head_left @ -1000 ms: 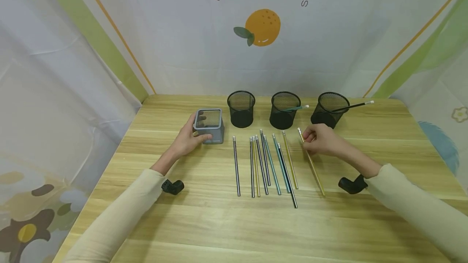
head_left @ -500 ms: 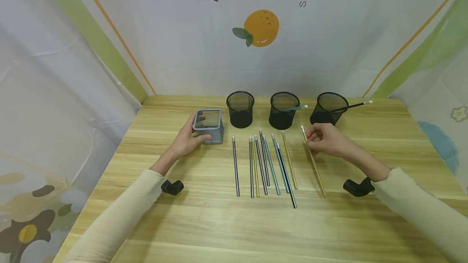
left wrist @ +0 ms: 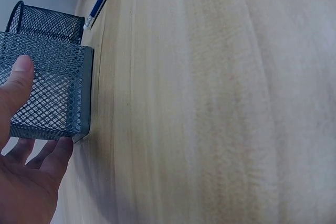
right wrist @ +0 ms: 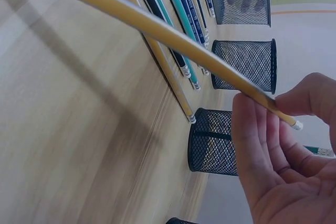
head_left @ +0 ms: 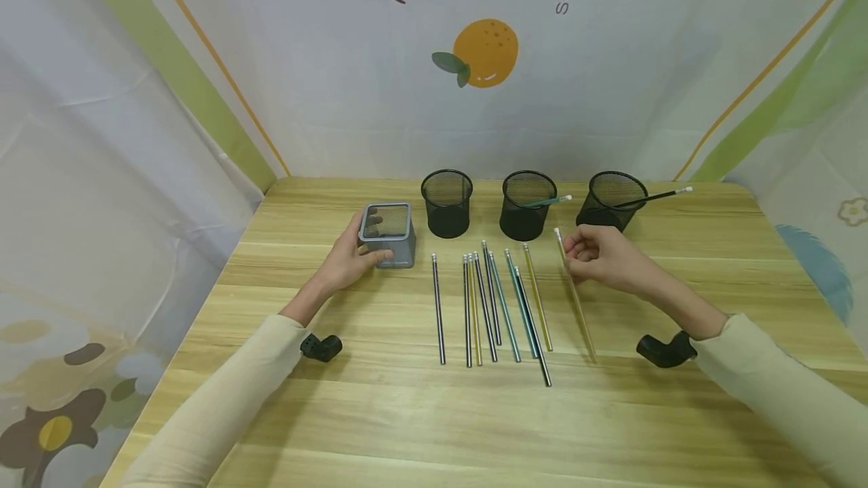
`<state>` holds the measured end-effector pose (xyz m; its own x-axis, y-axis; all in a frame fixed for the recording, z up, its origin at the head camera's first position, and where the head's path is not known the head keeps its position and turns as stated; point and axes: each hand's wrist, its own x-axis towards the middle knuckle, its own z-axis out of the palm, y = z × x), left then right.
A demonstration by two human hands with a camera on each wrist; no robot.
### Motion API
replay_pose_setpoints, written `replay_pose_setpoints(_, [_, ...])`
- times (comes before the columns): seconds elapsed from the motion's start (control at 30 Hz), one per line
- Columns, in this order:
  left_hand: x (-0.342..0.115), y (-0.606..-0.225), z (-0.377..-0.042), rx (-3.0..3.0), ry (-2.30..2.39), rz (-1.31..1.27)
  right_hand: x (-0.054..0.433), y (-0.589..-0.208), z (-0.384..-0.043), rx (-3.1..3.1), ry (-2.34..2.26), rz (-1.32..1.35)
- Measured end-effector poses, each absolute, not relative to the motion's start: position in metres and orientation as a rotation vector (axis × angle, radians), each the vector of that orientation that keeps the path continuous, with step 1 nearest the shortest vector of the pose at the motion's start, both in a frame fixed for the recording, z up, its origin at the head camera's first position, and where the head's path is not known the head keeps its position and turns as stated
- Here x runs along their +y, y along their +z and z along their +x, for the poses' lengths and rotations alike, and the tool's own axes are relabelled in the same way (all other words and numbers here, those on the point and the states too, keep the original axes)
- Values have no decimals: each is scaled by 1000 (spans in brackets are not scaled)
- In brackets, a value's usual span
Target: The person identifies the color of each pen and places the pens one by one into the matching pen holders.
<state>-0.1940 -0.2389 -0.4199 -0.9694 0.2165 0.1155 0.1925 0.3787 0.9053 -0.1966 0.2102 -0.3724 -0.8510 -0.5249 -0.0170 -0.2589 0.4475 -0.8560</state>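
My left hand [head_left: 342,262] grips a square grey mesh pen holder [head_left: 401,247], thumb on its near side and the other fingers around the far left side. The left wrist view shows the holder's mesh wall [left wrist: 52,98] between thumb and fingers. Between thumb and fingertips, my right hand [head_left: 605,256] pinches a yellow pencil [head_left: 578,307] near its white eraser end. In the right wrist view the pencil [right wrist: 157,31] is raised off the wood, its shadow apart from it. Left of that hand lie several loose pencils [head_left: 491,307], dark, teal and yellow, erasers pointing away.
Three round black mesh cups stand along the back: a left cup [head_left: 447,217], a middle cup [head_left: 522,223] with a teal pencil [head_left: 552,201] leaning in it, and a right cup [head_left: 597,215] with a black pencil [head_left: 658,196]. A printed curtain [head_left: 339,96] hangs behind the table [head_left: 407,428].
My right hand shifted slightly right, then the yellow pencil rose a little off the table, its eraser end moving away from me. The left hand and grey holder stay put.
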Motion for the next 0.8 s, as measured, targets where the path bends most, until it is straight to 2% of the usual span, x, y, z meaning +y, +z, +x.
replay_pose_setpoints(0.37, [-239,-420,-193,2592,1695,392,205,-370,-196,2373,-1465,-745])
replay_pose_setpoints(0.8, [-239,-420,-193,2595,1689,389,199,-366,-193,2371,-1551,-946])
